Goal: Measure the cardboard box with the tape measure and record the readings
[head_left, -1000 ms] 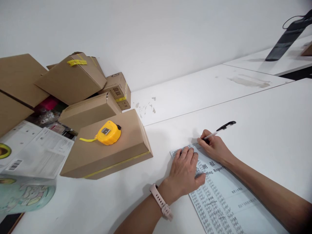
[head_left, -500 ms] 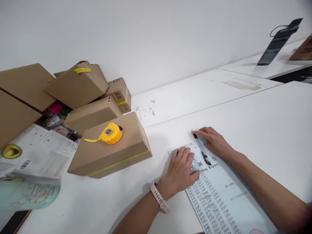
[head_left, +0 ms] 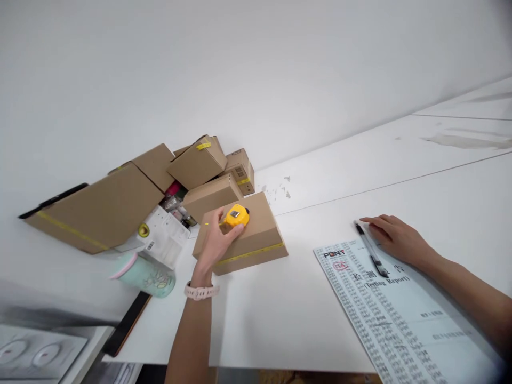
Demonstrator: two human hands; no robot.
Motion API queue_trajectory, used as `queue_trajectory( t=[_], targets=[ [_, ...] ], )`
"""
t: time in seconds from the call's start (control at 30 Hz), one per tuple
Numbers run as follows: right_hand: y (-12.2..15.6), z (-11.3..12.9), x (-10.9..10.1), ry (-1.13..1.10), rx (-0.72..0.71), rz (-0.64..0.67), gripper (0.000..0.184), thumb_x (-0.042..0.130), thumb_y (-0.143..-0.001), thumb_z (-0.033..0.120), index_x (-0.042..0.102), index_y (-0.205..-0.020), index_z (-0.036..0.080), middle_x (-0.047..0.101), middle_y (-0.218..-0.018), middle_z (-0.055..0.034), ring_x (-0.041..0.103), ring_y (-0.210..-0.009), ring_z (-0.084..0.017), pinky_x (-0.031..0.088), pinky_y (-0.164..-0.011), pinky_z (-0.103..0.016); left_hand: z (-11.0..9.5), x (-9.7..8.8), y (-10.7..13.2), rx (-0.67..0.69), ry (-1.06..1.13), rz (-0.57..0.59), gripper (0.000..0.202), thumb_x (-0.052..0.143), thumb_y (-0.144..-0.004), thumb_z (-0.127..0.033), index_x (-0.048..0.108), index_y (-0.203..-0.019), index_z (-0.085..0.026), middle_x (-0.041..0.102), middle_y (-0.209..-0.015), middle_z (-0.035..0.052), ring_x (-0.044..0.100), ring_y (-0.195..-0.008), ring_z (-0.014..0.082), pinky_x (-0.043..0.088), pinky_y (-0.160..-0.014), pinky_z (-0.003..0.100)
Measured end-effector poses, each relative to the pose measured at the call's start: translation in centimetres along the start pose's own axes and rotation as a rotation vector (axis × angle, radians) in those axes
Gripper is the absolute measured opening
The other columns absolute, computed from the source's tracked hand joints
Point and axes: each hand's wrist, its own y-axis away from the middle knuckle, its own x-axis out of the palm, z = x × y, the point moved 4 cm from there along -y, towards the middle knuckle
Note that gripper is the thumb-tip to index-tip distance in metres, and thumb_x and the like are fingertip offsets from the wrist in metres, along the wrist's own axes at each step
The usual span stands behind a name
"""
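My left hand (head_left: 219, 242) is at the yellow tape measure (head_left: 237, 215), thumb along its near edge and fingers at its left end. The tape measure lies on top of a closed cardboard box (head_left: 260, 226), its yellow tab showing left of my fingers. To the right, my right hand (head_left: 400, 240) rests on the table at the upper edge of a printed report (head_left: 404, 309), index finger stretched out and the other fingers bent. Its index fingertip is beside the end of a black-and-clear pen (head_left: 372, 249), which lies across the report's top.
Several cardboard boxes (head_left: 198, 162) are piled against the wall at the back left. White printed packaging (head_left: 166, 234) lies before them, near a mint-green cup (head_left: 146, 274). The white table's front edge (head_left: 280, 368) runs along the bottom.
My left hand has left the report and moved left to the tape measure. My right hand stays by the pen. The view has swung left, bringing the whole cup into sight.
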Motion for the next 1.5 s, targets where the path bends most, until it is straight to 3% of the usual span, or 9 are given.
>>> queue_trajectory(
  t=[0.2,0.33,0.43,0.53,0.67,0.9,1.07,1.27,1.5],
  targets=[
    [-1.1,1.8,-1.8,-0.072,0.119,0.029,0.028,0.056,-0.089,0.037,0.071,-0.112,0.028,0.073,-0.099,-0.0137,0.067,-0.08,-0.032,0.048,-0.071,-0.046,1.0,1.8,-1.1,-0.03,0.149,0.093,0.078,0.087,-0.068,-0.044,0.054,-0.136,-0.024,0.058,-0.145,0.0148,0.052,-0.134,0.0346,0.039,-0.109,0.043],
    [-2.0,7.6,-3.6,-0.144,0.041,-0.036,0.031,0.055,-0.09,0.045,0.071,-0.113,0.032,0.072,-0.102,-0.0083,0.065,-0.076,-0.025,0.05,-0.07,-0.042,0.4,2.3,-1.4,-0.047,0.323,0.119,0.059,0.085,-0.068,-0.041,0.065,-0.12,-0.021,0.067,-0.13,0.0139,0.055,-0.128,0.037,0.038,-0.109,0.047],
    [-2.7,13.3,-3.9,-0.319,0.053,0.042,0.036,0.058,-0.09,0.05,0.073,-0.114,0.029,0.073,-0.105,-0.0083,0.065,-0.081,-0.024,0.053,-0.078,-0.043,-1.1,2.0,-0.4,-0.037,0.545,0.212,0.049,0.07,-0.079,-0.051,0.069,-0.115,-0.018,0.071,-0.123,0.0133,0.063,-0.117,0.0334,0.047,-0.102,0.043],
    [-3.5,19.4,-3.0,-0.614,0.124,0.249,0.038,0.056,-0.093,0.051,0.077,-0.11,0.024,0.074,-0.107,-0.0116,0.068,-0.096,-0.027,0.057,-0.086,-0.043,-3.0,1.2,0.9,-0.053,0.755,0.316,0.052,0.052,-0.086,-0.057,0.07,-0.11,-0.015,0.075,-0.113,0.0137,0.069,-0.1,0.0314,0.056,-0.084,0.042],
    [-4.5,26.4,-0.6,-0.886,0.237,0.521,0.04,0.051,-0.099,0.048,0.077,-0.104,0.017,0.074,-0.104,-0.0138,0.068,-0.089,-0.022,0.06,-0.081,-0.035,-4.1,0.2,1.6,-0.11,0.907,0.384,0.047,0.057,-0.083,-0.055,0.069,-0.102,-0.014,0.077,-0.096,0.0123,0.069,-0.078,0.0256,0.057,-0.07,0.038],
    [-5.4,32.3,3.2,-0.921,0.268,0.671,0.047,0.058,-0.095,0.06,0.07,-0.077,0.018,0.071,-0.09,-0.0094,0.064,-0.076,-0.016,0.055,-0.064,-0.025,-2.3,-1.7,1.9,-0.202,0.956,0.383,0.046,0.066,-0.078,-0.052,0.07,-0.103,-0.013,0.075,-0.089,0.0095,0.061,-0.059,0.016,0.05,-0.051,0.028],
    [-8.2,32.0,4.2,-0.935,0.25,0.551,0.041,0.073,-0.085,0.058,0.067,-0.078,0.018,0.066,-0.079,-0.0058,0.06,-0.072,-0.015,0.053,-0.066,-0.027,1.0,-5.0,0.6,-0.281,0.93,0.312,0.041,0.068,-0.082,-0.048,0.07,-0.105,-0.014,0.074,-0.084,0.0055,0.058,-0.053,0.0118,0.043,-0.046,0.023],
    [-11.4,25.4,4.9,-0.837,0.326,0.313,0.043,0.071,-0.082,0.059,0.056,-0.07,0.02,0.057,-0.071,-0.001,0.052,-0.067,-0.014,0.047,-0.065,-0.028,8.0,-9.9,-1.7,-0.436,0.852,0.2,0.034,0.061,-0.099,-0.045,0.064,-0.117,-0.016,0.069,-0.104,0.0062,0.067,-0.08,0.0168,0.058,-0.069,0.033],
    [-11.6,22.9,8.8,-0.708,0.348,0.305,0.049,0.07,-0.077,0.066,0.055,-0.067,0.021,0.059,-0.069,-0.0022,0.054,-0.068,-0.015,0.049,-0.066,-0.03,11.4,-10.6,-2.0,-0.517,0.875,0.201,0.037,0.064,-0.098,-0.039,0.061,-0.128,-0.017,0.064,-0.127,0.0103,0.067,-0.106,0.0247,0.059,-0.088,0.046]
  ],
)
